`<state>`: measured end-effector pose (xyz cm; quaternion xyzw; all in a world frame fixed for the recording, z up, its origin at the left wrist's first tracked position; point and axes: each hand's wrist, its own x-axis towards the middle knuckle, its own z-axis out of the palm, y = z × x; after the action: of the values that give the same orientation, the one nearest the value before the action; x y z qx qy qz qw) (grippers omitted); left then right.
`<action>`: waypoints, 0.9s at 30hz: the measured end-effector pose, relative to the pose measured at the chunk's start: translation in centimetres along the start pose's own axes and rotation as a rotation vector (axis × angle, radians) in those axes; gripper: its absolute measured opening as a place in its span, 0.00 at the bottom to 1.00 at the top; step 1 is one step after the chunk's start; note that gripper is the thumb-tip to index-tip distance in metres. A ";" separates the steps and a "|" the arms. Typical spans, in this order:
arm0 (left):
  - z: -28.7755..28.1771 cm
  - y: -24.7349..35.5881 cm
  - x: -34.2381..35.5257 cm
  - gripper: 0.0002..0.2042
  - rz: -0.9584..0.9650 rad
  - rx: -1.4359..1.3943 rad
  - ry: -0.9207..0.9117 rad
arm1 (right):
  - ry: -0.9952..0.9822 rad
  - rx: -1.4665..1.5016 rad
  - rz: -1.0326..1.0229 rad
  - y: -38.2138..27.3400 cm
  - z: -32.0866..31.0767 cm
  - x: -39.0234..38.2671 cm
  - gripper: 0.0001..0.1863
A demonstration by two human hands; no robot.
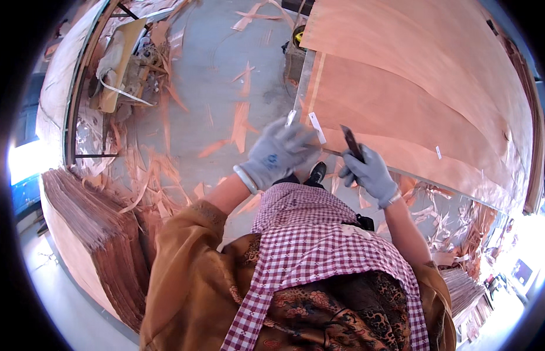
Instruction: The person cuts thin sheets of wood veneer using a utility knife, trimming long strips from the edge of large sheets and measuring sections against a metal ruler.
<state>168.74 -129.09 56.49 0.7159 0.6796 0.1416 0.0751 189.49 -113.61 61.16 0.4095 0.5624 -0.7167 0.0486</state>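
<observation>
Both my hands wear grey gloves. My left hand is over the near left corner of the veneer sheets, its fingers stretched out and partly smeared by motion. A small white piece shows just beyond its fingers; whether they touch is unclear. My right hand is closed around a dark, flat, knife-like tool, which points up and away. Ahead, reddish-brown veneer sheets lie overlapping on a broad table. A white strip rests on the near sheet between my hands.
Torn veneer strips litter the grey floor. At left stand a thick veneer stack and a metal-framed rack holding a yellowish board. More scraps lie at right, above another stack. My shoe shows below the table edge.
</observation>
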 end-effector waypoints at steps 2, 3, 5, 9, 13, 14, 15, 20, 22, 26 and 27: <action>0.8 -1.5 0.2 0.18 -0.507 -0.415 0.125 | -0.028 0.082 0.011 0.5 -1.2 -1.3 0.14; 1.3 -2.3 0.3 0.15 -0.650 -0.446 0.346 | -0.052 0.116 0.015 0.6 -1.3 -1.8 0.14; 5.0 -4.7 -0.2 0.11 -0.589 -0.734 0.378 | -0.095 0.145 0.012 1.0 -0.9 -2.2 0.15; 4.7 -5.5 1.3 0.07 -0.628 -0.859 0.182 | -0.153 0.100 -0.047 0.7 -0.6 -2.4 0.11; 0.5 -4.0 1.9 0.05 -0.543 -0.282 0.069 | -0.216 0.068 -0.029 1.0 -0.8 -2.1 0.12; -0.4 -3.8 1.6 0.05 -0.511 -0.251 0.108 | -0.235 0.120 -0.048 1.7 -0.9 -2.0 0.12; -1.3 -3.3 1.7 0.05 -0.470 -0.225 0.140 | -0.246 0.180 -0.064 2.5 -1.3 -1.9 0.12; -4.2 5.2 -0.9 0.06 -0.671 -1.433 0.097 | -0.125 0.182 -0.389 1.7 1.6 -2.2 0.14; -3.8 8.4 0.7 0.07 -0.528 -1.341 0.225 | -0.123 0.262 -0.326 1.9 1.0 -2.7 0.14; -0.9 11.7 5.0 0.05 -0.692 -1.635 0.210 | -0.090 0.441 -0.289 4.9 -1.8 -2.6 0.13; 0.0 12.1 5.9 0.05 -0.633 -1.550 0.252 | -0.058 0.465 -0.306 4.7 -2.3 -3.0 0.12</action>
<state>180.49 -124.01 60.70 0.2168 0.5621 0.6185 0.5045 195.21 -114.51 59.47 0.2991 0.4365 -0.8370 -0.1395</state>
